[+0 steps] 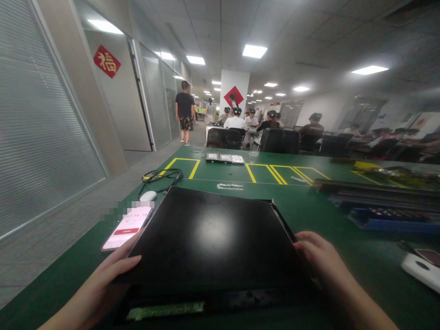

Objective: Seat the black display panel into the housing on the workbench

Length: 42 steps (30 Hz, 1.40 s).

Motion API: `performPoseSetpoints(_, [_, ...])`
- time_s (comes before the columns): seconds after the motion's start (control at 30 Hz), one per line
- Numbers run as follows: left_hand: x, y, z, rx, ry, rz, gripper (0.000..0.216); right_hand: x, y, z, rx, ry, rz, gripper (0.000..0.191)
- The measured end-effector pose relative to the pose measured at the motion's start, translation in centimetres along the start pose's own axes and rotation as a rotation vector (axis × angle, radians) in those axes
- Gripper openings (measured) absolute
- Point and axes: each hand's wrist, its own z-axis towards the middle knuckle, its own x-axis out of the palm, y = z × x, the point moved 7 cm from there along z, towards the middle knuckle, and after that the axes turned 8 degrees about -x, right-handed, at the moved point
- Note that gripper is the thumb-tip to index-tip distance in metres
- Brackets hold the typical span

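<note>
A glossy black display panel (220, 229) fills the middle of the view, reflecting a ceiling light. My left hand (113, 270) is closed on its near left side, thumb on top and fingers underneath. On the right edge, my right hand (316, 250) grips the panel with its thumb and fingers; part of that grip is hidden. A dark frame edge shows along the panel's far right corner. Below the near edge lies a dark part with a green strip (165, 310), which looks like a circuit board.
To the left are a lit phone (127, 227), a white mouse (148, 196) and a coiled black cable (160, 176). Several hard drives (225, 158) lie far back on the green table (220, 172). Dark strips (378, 197) and a white device (421, 268) are at right. People sit beyond.
</note>
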Motion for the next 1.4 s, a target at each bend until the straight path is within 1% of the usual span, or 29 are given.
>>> performPoseSetpoints(0.2, [-0.4, 0.7, 0.5, -0.047, 0.019, -0.047, 0.094, 0.1, -0.1, -0.1, -0.001, -0.001, 0.007, 0.034])
performPoseSetpoints(0.33, [-0.1, 0.8, 0.5, -0.064, 0.044, -0.074, 0.097, 0.0, 0.1, 0.0, -0.016, 0.003, -0.013, 0.03])
performPoseSetpoints(0.5, [0.1, 0.6, -0.1, -0.117, -0.055, -0.007, 0.109, -0.3, 0.2, 0.0, 0.014, -0.025, -0.043, 0.03])
performPoseSetpoints(0.53, [0.3, 0.5, -0.3, -0.117, -0.059, 0.001, 0.107, -0.2, 0.2, -0.1, 0.02, -0.019, -0.042, 0.03])
performPoseSetpoints(0.6, [0.7, 0.3, -0.6, -0.104, -0.036, 0.012, 0.093, -0.1, 0.4, -0.2, 0.017, -0.012, -0.04, 0.029])
performPoseSetpoints(0.67, [0.9, 0.3, -0.7, -0.106, -0.009, 0.026, 0.082, -0.2, 0.5, -0.4, 0.012, -0.024, -0.051, 0.027])
performPoseSetpoints(0.7, [0.9, 0.3, -0.7, -0.117, -0.004, 0.034, 0.079, -0.2, 0.6, -0.4, 0.009, -0.033, -0.055, 0.027])
performPoseSetpoints(0.83, [0.7, 0.6, -0.3, -0.16, -0.017, 0.036, 0.083, 0.0, 0.6, -0.5, -0.016, -0.027, -0.043, 0.023])
performPoseSetpoints(1.0, [0.9, 0.5, -0.2, -0.16, -0.009, 0.043, 0.078, 0.0, 0.4, -0.1, -0.037, -0.007, -0.089, 0.02])
performPoseSetpoints(1.13, [0.8, 0.6, -0.3, -0.158, -0.013, 0.073, 0.078, 0.0, 0.0, 0.2, -0.068, 0.006, -0.122, 0.02])
performPoseSetpoints(1.3, [1.0, 0.7, -0.2, -0.16, 0.045, 0.129, 0.077, -0.2, -0.1, 0.6, -0.116, 0.01, -0.227, 0.022])
performPoseSetpoints(1.4, [1.1, 0.5, -0.2, -0.145, 0.04, 0.14, 0.081, -0.3, 0.4, 0.3, -0.131, 0.013, -0.291, 0.023])
